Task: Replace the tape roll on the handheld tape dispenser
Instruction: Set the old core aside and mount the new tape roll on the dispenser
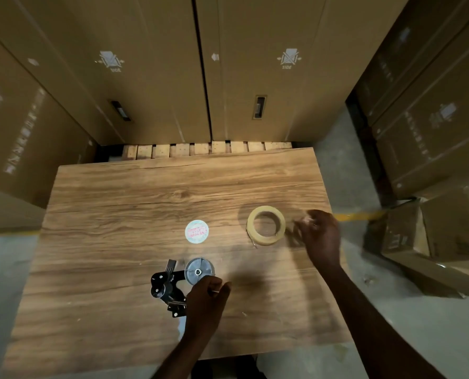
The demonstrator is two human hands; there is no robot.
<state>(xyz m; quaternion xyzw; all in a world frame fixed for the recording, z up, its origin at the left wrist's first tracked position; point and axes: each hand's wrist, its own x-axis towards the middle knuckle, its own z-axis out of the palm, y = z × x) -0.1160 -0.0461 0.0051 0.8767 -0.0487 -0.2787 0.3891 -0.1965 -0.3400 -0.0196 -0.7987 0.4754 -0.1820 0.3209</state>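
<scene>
A wooden table (pixel 118 203) stands in a tight spot, with tall cardboard boxes (pixel 151 64) walling it in at the far side and more cartons (pixel 430 149) stacked off to the right. Slats of a pallet (pixel 200 149) show just past the far edge of the table.

The dispenser (pixel 173 283) lies flat near the front middle of the table — black frame, with its grey hub (pixel 199 270) bare and facing up, no roll on it. The left hand (pixel 204 302) rests on the dispenser's near end, covering the handle; the fingers are curled loosely with the thumb sticking out to the right, but whether they actually grip the handle I cannot tell, since the hand hides it.

The tape roll (pixel 266 225) lies flat on the table, well to the right of the dispenser and farther back, its core open to the wood beneath. A short loose tail of tape hangs off its near-left edge. The right hand (pixel 320 236) hovers just beside the roll on its right — fingers pointing toward it, slightly apart and blurred, holding nothing that I can make out and not touching the roll.

Between the roll and the dispenser, farther back than the hub, sits a small round disc (pixel 197 231) with red print on a pale face, apart from everything else.
</scene>
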